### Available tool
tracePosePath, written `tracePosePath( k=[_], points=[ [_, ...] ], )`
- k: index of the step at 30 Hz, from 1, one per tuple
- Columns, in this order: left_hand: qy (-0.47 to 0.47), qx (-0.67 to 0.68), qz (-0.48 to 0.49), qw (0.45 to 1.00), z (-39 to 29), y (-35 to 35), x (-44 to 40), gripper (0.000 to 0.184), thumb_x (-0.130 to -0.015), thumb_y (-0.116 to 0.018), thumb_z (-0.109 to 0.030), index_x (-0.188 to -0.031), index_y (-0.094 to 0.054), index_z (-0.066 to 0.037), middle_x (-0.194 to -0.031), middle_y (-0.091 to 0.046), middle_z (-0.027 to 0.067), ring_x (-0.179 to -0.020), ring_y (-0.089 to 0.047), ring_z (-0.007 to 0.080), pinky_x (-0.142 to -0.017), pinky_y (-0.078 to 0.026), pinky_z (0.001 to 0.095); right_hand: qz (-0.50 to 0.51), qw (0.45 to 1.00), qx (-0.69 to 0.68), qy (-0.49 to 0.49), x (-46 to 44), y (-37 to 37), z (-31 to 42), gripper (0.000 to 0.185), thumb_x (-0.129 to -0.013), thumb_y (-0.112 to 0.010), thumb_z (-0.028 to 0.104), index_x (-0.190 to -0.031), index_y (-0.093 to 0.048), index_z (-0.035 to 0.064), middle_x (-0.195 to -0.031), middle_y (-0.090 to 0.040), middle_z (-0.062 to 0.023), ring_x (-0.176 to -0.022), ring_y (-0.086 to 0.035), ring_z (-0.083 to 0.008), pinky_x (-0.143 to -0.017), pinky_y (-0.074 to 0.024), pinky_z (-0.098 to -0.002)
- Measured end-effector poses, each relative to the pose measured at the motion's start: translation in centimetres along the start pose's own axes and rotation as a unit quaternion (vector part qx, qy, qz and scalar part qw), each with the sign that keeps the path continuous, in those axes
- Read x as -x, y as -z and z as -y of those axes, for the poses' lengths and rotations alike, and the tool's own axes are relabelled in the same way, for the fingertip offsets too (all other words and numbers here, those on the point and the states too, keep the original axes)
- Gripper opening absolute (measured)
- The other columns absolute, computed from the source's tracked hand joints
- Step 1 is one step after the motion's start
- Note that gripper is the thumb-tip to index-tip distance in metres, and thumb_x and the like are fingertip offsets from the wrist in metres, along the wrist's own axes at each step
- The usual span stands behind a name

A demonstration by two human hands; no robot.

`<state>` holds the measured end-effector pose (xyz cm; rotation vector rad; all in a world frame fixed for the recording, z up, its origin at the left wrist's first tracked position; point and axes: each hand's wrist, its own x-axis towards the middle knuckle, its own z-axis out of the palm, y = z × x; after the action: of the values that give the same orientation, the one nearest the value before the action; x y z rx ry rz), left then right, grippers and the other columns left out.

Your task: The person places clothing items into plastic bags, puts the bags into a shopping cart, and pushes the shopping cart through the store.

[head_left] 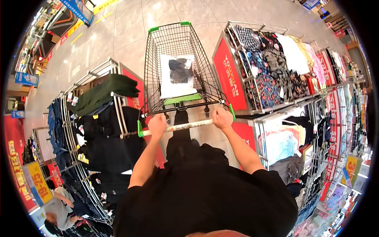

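Both my hands grip the pale handle [189,125] of a wire shopping cart [152,59] with green corner pieces. My left hand [158,124] is closed round the handle's left end, by a green end cap. Near the right end, my right hand [222,117] wraps round the same bar. Inside the cart lies a flat white package [166,75] with a dark, folded-looking item [181,71] showing in its middle and a small white tag. A green strip [182,99] runs along the cart's near end.
Metal bins of folded clothes flank the cart: dark green trousers [104,94] and black garments [110,138] left, patterned garments [272,59] right. Red sign panels [230,75] face the aisle. Tiled floor [130,23] lies ahead. Another person [63,209] is at the lower left.
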<state>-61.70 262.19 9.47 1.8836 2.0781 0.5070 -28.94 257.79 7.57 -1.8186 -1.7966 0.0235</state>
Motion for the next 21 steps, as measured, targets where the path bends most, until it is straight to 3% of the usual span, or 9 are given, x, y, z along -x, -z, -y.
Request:
tracePosePath(
  k=[7, 9, 14, 21],
  points=[
    [-0.035, 0.038, -0.028, 0.998, -1.2, -1.5, -16.5, 0.029, -0.083, -0.057, -0.026, -0.063, -0.055, -0.005, -0.063, -0.059, 0.0162, -0.06, -0.06, 0.0384, -0.058, -0.047, 0.0482, 0.01, 1.0, 0.018, -0.018, -14.5, -5.9, -0.5, 0.024, -0.084, -0.059, 0.027, -0.069, -0.053, 0.0104, -0.065, -0.057, -0.0107, -0.056, -0.056, -0.0325, -0.053, -0.045, -0.0438],
    [-0.048, 0.05, -0.047, 0.996, -1.1, -2.5, -21.5, 0.029, -0.083, -0.057, -0.026, -0.063, -0.055, -0.005, -0.064, -0.06, 0.016, -0.062, -0.061, 0.038, -0.058, -0.048, 0.0488, 0.054, 0.992, 0.028, -0.107, -18.2, -7.1, -0.2, 0.024, -0.086, -0.058, 0.027, -0.069, -0.053, 0.0094, -0.067, -0.057, -0.0112, -0.058, -0.057, -0.0334, -0.055, -0.0454, -0.0449],
    [-0.071, 0.045, -0.048, 0.995, -1.6, -3.1, -33.3, 0.03, -0.083, -0.059, -0.028, -0.063, -0.056, -0.007, -0.063, -0.061, 0.0156, -0.06, -0.061, 0.0373, -0.055, -0.047, 0.0492, 0.057, 0.987, 0.015, -0.149, -25.8, -11.3, -0.8, 0.023, -0.087, -0.056, 0.025, -0.071, -0.053, 0.0082, -0.07, -0.059, -0.0119, -0.062, -0.059, -0.035, -0.057, -0.0455, -0.0468],
    [-0.083, 0.021, -0.021, 0.996, -2.3, -3.7, -48.1, 0.031, -0.085, -0.057, -0.027, -0.063, -0.058, -0.005, -0.063, -0.061, 0.0168, -0.06, -0.061, 0.0368, -0.056, -0.046, 0.0478, 0.036, 0.989, 0.031, -0.142, -34.7, -15.5, 0.5, 0.016, -0.08, -0.06, 0.021, -0.073, -0.055, 0.0071, -0.067, -0.059, -0.0122, -0.061, -0.06, -0.0337, -0.056, -0.0454, -0.0445]
  ],
)
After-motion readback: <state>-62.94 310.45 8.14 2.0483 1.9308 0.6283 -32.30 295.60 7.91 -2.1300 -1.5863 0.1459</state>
